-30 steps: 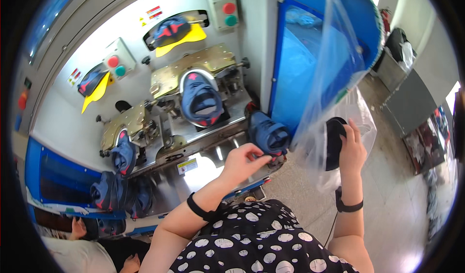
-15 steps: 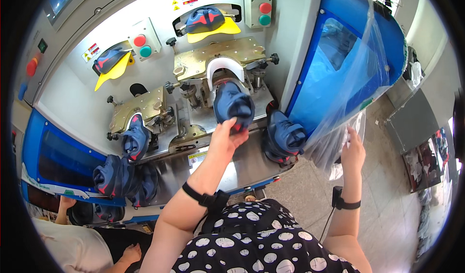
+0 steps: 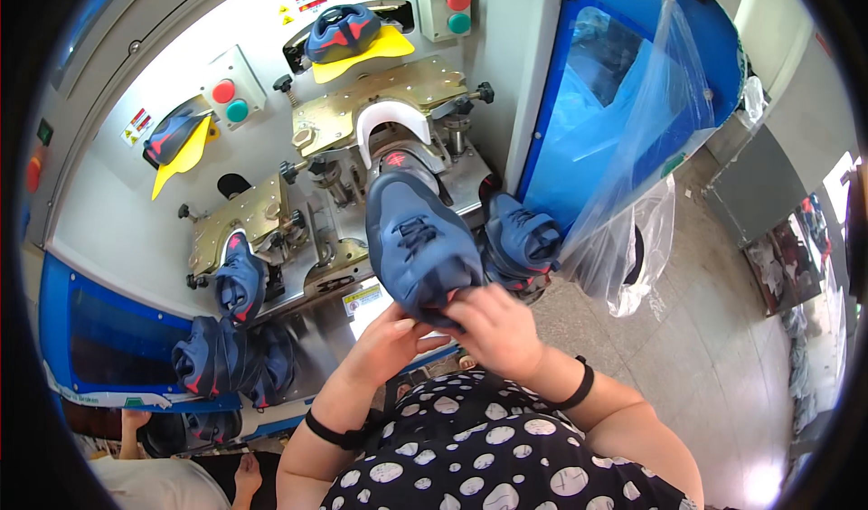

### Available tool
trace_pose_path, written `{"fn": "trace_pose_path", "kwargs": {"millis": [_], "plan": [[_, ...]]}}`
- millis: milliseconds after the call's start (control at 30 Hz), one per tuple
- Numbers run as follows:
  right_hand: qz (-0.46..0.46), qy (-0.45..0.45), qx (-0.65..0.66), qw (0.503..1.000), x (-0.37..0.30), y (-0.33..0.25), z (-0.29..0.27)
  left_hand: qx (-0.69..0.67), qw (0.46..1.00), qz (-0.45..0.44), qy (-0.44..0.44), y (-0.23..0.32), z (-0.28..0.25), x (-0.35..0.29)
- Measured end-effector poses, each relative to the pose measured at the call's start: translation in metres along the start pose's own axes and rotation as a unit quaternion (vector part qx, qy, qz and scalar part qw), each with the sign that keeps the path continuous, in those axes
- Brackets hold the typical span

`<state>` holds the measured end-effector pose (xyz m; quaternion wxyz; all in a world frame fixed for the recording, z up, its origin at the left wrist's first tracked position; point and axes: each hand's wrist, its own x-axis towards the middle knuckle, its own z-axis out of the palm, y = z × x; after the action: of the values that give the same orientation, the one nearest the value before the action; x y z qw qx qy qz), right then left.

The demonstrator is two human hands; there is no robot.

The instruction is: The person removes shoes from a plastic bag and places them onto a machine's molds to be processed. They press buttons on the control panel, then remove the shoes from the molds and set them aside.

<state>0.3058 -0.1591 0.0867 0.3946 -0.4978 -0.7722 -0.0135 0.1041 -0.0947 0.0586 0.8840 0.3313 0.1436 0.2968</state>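
A dark blue shoe upper [image 3: 418,239] with black laces and a red heel is held in front of my chest, its toe pointing away from me. My left hand [image 3: 387,349] grips its heel end from the left, with the fingers partly under it. From the right, my right hand [image 3: 500,331] pinches the red-edged heel opening; its fingers are slightly blurred. Beyond the toe stands the machine's metal press station [image 3: 375,103], with a curved white pad [image 3: 395,116] above a grey form bearing a red mark.
More blue shoe uppers sit on the ledge, one group [image 3: 522,239] close right, another [image 3: 237,356] at left. A clear plastic bag [image 3: 624,275] hangs by the blue side panel. Button boxes [image 3: 443,5] are on the back wall. Another person's hand [image 3: 246,481] shows lower left.
The shoe upper has come off the press station toward my body. My right hand has left the plastic bag at the right and joined my left hand at the shoe's heel.
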Motion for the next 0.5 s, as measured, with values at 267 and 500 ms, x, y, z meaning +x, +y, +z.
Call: {"fn": "trace_pose_path", "kwargs": {"millis": [267,500], "plan": [[0.191,0.110,-0.116,0.968,0.003,0.083,-0.055,0.038,0.998,-0.019,0.045,0.019,-0.020,-0.026],[0.246,-0.067,-0.166,0.953,-0.005,0.078,-0.054,0.106,0.991,-0.034,0.068,0.016,-0.026,-0.018]]}}
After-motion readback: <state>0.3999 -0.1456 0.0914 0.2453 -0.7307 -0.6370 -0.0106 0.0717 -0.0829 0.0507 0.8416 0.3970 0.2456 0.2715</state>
